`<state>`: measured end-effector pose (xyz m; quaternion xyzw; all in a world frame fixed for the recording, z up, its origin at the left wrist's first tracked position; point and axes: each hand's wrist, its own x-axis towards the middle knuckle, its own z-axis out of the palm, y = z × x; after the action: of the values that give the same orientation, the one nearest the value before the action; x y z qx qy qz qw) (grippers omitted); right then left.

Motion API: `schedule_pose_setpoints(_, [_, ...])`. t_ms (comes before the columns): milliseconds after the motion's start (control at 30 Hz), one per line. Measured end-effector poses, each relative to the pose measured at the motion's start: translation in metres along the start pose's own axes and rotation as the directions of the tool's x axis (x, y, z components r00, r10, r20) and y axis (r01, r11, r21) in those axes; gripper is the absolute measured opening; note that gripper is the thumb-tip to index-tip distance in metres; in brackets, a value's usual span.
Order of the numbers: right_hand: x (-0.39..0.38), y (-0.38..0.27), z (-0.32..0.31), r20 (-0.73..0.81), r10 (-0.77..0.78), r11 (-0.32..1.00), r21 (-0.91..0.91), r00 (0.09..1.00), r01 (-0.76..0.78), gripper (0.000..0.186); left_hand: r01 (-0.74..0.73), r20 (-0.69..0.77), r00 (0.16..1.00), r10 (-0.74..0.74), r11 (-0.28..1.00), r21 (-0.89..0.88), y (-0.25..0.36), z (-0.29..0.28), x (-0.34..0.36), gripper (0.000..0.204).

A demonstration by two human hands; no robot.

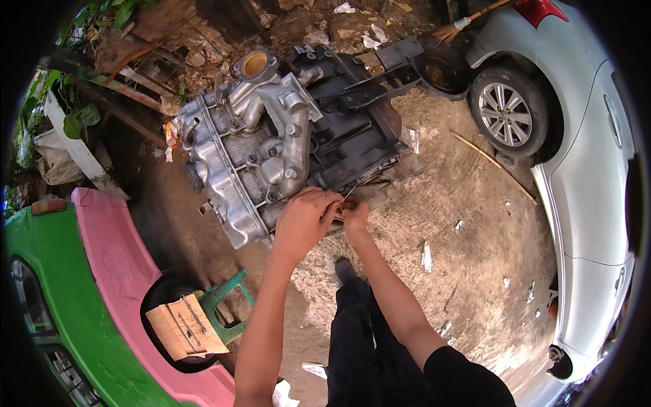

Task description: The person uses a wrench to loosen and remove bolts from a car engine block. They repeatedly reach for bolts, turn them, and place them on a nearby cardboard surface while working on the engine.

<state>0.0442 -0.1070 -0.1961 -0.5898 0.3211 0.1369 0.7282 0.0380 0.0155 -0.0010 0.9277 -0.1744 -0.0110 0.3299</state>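
Observation:
A large engine (224, 146), silver cast metal on its left side and dark metal on its right, rests on the ground in front of me. Both my hands meet at its near edge. My left hand (306, 216) is closed, with its fingers curled down against the engine's lower side. Close beside it, my right hand (354, 217) is pinched together at the same spot. Whatever the fingertips grip there is mostly covered by the hands, and I cannot make it out. A round opening (255, 64) with a tan inside tops the silver part.
On the right stands a silver car (576, 203); a green and pink vehicle (102, 271) is on the left. Cardboard with thin metal rods (183, 325) lies by a green plastic stool (230, 305). A long stick (495, 166) and paper scraps (426, 258) lie on the rough ground.

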Motion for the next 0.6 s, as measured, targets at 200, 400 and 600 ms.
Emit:
schedule_pose_setpoints(200, [-0.017,0.019,-0.024,0.045,-0.012,0.939,0.345,0.999,-0.004,0.035,-0.011,0.005,1.0,0.011,1.0,-0.005,0.001,0.0,0.001,0.018])
schedule_pose_setpoints(400, [-0.016,0.006,-0.05,0.2,-0.008,0.903,0.421,0.98,-0.079,0.048,-0.029,-0.028,0.999,0.029,1.0,-0.01,-0.002,0.002,0.001,0.018])
schedule_pose_setpoints(600, [0.001,-0.023,-0.069,0.316,0.115,0.905,0.358,0.942,-0.231,0.032,0.002,0.004,1.0,-0.002,1.0,-0.01,0.0,0.001,0.001,0.019])
